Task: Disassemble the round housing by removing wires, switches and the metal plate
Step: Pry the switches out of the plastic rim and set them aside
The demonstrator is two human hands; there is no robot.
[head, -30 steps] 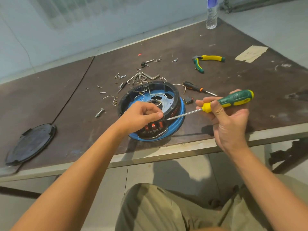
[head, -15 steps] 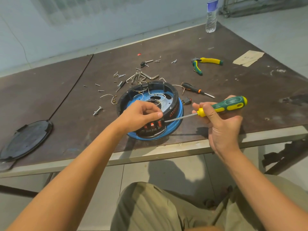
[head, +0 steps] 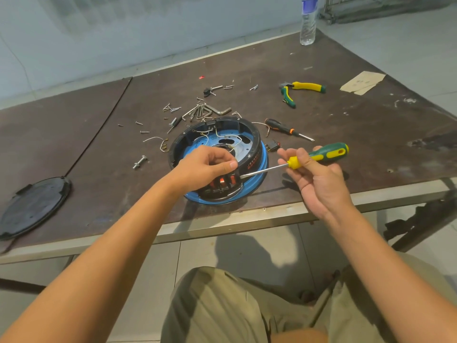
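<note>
The round black and blue housing (head: 249,142) sits tilted near the table's front edge, with a silvery metal plate (head: 241,151) and thin white wires (head: 231,141) inside. Red switches (head: 223,181) line its near wall. My left hand (head: 205,167) grips the near rim above those switches, thumb pointing right. My right hand (head: 314,179) holds a green and yellow screwdriver (head: 321,155), whose tip touches the housing wall just right of the switches.
Loose screws, hex keys (head: 210,110) and wire bits lie behind the housing. A small black screwdriver (head: 286,129), a loose switch (head: 272,146), green-yellow pliers (head: 300,89), a water bottle (head: 308,23), cardboard (head: 362,82) and a black round cover (head: 34,206) at left share the table.
The right hand has slid slightly leftward and lower with the screwdriver, its tip staying at the housing wall by the switches. The left hand keeps its grip on the rim.
</note>
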